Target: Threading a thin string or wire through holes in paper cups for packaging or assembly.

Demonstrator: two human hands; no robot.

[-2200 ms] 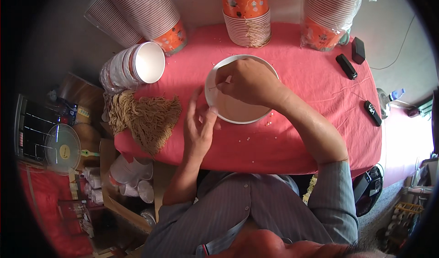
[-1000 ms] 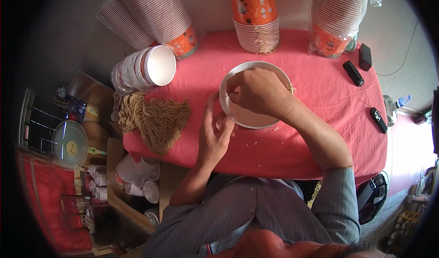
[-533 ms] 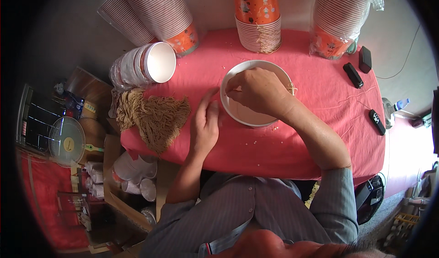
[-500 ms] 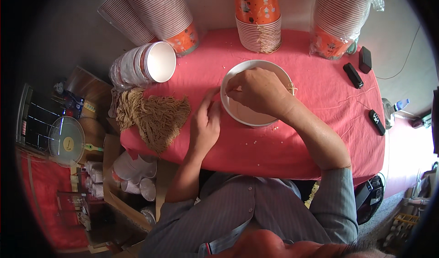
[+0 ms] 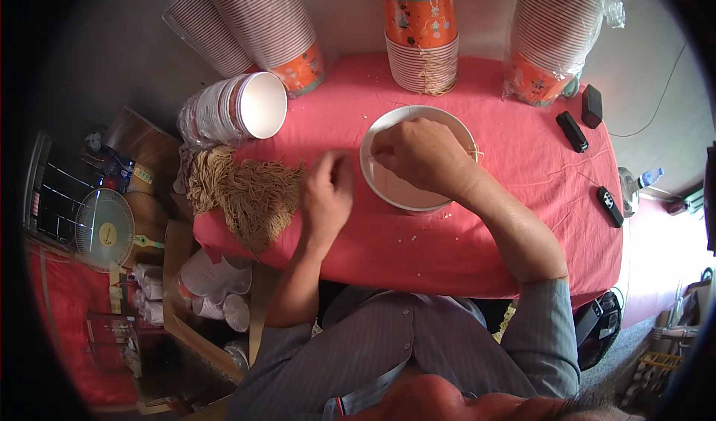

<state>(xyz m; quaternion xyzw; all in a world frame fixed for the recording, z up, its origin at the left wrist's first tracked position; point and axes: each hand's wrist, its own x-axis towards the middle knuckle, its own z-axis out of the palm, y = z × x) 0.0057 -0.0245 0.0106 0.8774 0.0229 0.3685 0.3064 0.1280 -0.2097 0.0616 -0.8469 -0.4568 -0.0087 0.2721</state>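
Observation:
A white paper bucket (image 5: 382, 190) stands mouth up on the red-covered table in front of me. My right hand (image 5: 419, 152) is over its mouth, fingers pinched together by the inner left wall; whatever they hold is hidden. Tan cord (image 5: 478, 152) sticks out at the bucket's right side. Just left of the bucket, apart from it, my left hand (image 5: 327, 201) is raised with bent, motion-smeared fingers. Beside that hand lies a heap of tan cords (image 5: 257, 197) at the table's left edge.
Nested paper buckets lie on their side (image 5: 265, 105) at the left. Tall stacks lean at the back left (image 5: 261, 18) and back right (image 5: 556, 26); an upside-down stack (image 5: 421, 18) with cords stands between. Small black objects (image 5: 572, 132) lie on the right of the red cloth (image 5: 514, 145).
My left hand has come off the bucket's left side and moved left toward the cords. My right hand stays at the bucket's inner left wall.

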